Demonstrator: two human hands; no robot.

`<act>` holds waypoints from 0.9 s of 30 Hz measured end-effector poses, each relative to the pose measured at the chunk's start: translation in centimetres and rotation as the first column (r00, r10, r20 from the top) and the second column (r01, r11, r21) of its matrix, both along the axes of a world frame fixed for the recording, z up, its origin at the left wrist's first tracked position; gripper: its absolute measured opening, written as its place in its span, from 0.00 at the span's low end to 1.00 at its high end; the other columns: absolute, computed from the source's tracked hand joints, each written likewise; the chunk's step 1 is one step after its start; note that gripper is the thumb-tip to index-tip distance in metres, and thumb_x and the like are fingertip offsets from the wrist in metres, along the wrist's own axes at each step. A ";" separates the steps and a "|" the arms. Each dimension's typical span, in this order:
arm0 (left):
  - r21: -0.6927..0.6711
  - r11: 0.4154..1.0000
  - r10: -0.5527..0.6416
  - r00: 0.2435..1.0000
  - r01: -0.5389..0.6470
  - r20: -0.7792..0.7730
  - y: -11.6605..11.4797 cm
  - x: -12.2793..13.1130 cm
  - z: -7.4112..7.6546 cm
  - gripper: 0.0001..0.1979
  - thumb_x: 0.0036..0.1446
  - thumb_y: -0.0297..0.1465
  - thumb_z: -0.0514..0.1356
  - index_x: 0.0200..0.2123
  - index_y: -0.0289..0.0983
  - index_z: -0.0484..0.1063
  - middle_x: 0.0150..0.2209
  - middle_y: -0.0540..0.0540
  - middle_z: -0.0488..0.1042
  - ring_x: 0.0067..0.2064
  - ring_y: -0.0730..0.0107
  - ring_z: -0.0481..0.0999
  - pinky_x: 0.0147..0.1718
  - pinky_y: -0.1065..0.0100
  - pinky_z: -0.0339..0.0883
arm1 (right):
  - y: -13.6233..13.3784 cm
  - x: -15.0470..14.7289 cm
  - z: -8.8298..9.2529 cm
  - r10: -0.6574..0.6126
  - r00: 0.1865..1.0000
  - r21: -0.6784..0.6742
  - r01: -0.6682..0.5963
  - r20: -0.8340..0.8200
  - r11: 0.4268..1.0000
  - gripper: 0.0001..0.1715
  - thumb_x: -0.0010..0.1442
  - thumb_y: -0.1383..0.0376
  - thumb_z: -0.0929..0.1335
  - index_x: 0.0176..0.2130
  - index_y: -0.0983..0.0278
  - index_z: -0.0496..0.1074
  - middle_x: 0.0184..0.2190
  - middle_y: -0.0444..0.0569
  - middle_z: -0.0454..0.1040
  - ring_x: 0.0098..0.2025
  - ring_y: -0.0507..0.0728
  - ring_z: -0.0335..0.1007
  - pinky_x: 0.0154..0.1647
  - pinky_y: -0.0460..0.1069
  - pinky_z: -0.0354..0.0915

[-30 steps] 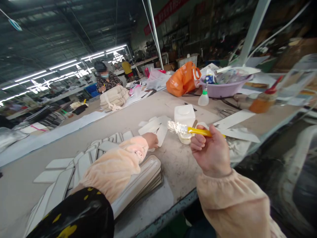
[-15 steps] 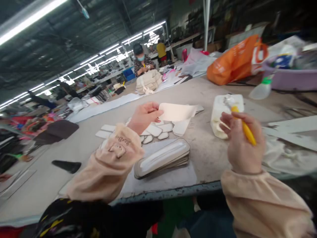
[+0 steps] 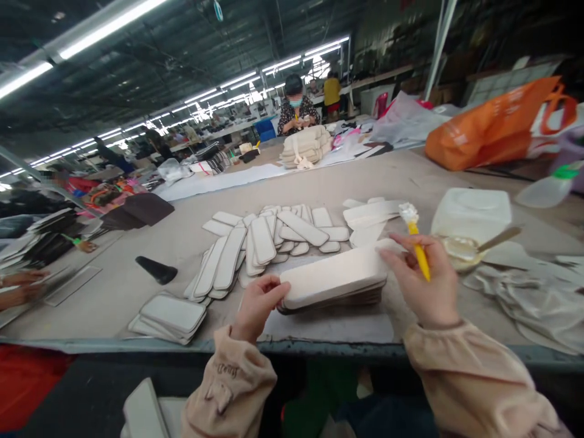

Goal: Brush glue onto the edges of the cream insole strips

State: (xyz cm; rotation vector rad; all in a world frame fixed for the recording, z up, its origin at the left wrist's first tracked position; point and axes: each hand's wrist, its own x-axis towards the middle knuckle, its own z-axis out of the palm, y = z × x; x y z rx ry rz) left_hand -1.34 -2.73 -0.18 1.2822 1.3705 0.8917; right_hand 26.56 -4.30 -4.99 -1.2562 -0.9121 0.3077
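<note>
On the bench (image 3: pixel 392 176), the left hand (image 3: pixel 262 301) and right hand (image 3: pixel 426 283) pinch opposite ends of a strip (image 3: pixel 335 272) atop the stack (image 3: pixel 347 299), the right also gripping a brush (image 3: pixel 421 258). It looks nearly aligned; further strips (image 3: pixel 371 213) beyond seem unused.

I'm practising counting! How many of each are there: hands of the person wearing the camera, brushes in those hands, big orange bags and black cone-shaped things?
Hands: 2, the left hand and right hand
Yellow-handled brush: 1
Big orange bag: 1
Black cone-shaped thing: 1
Total: 5
</note>
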 end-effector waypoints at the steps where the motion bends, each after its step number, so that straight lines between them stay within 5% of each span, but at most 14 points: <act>1: 0.002 1.000 -0.006 0.996 0.006 -0.086 -0.1 -0.3 -0.3 0.15 0.45 0.39 0.66 0.23 0.34 0.69 0.17 0.55 0.64 0.21 0.80 0.61 0.20 0.75 0.52 | 0.1 -0.2 -0.3 -0.010 0.998 -0.035 0.012 0.058 0.999 0.22 0.49 0.59 0.75 0.42 0.60 0.68 0.44 0.49 0.76 0.30 0.52 0.70 0.34 0.50 0.69; 6: 0.027 0.999 -0.030 0.919 0.044 -0.392 0.2 -1.4 -2.4 0.17 0.48 0.43 0.62 0.20 0.35 0.70 0.18 0.54 0.64 0.23 0.76 0.62 0.24 0.73 0.54 | 0.5 -0.5 -1.6 -0.022 0.956 -0.208 0.086 0.293 0.974 0.20 0.51 0.58 0.74 0.44 0.60 0.70 0.39 0.47 0.76 0.33 0.56 0.73 0.38 0.52 0.69; 13: 0.027 0.996 -0.051 0.804 0.083 -0.592 0.8 -1.6 -4.1 0.15 0.50 0.43 0.59 0.21 0.37 0.73 0.19 0.52 0.69 0.25 0.72 0.68 0.26 0.71 0.56 | 0.6 -0.5 -2.2 -0.019 0.887 -0.320 0.187 0.462 0.929 0.23 0.52 0.57 0.73 0.47 0.58 0.68 0.41 0.45 0.77 0.37 0.59 0.75 0.40 0.53 0.69; 27: -0.027 0.995 -0.094 0.767 0.100 -0.634 1.2 -1.5 -3.8 0.15 0.49 0.42 0.60 0.19 0.38 0.71 0.18 0.51 0.70 0.26 0.69 0.70 0.28 0.69 0.57 | 0.7 -0.3 -3.1 0.038 0.860 -0.434 0.217 0.508 0.874 0.23 0.52 0.54 0.71 0.46 0.57 0.67 0.38 0.44 0.76 0.34 0.58 0.74 0.41 0.53 0.67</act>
